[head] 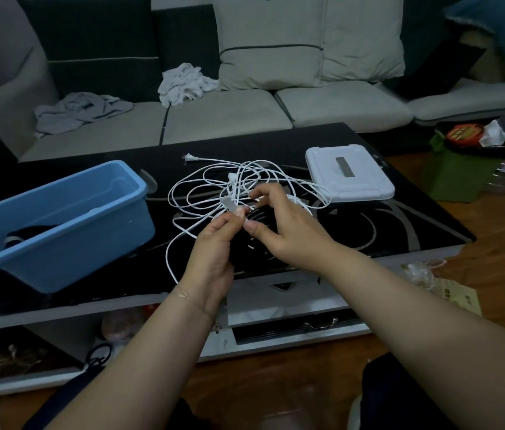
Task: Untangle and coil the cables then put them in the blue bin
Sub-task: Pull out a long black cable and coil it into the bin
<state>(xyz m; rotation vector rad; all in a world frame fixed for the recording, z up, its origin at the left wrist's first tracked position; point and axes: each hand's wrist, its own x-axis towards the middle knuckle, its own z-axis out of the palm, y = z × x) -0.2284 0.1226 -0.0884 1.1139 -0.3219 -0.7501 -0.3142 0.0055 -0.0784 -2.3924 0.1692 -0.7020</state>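
White cable [201, 193] lay in messy loops on table [400, 218], just past both hands. Left hand [214, 252] pinched flat plug end [228, 203]. Right hand [282, 225] pinched strand beside it, hands nearly touching. Blue bin [58, 225] sat left, nearer left hand.

Both hands raised; left hand [214, 243] pinching; right hand [279, 221] curled.

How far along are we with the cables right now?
Done: one dark coil seems to lie in the blue bin. In hand: the left hand pinches a white cable end while the right hand works the white cable tangle on the table. Left: untangling, coiling and binning it.
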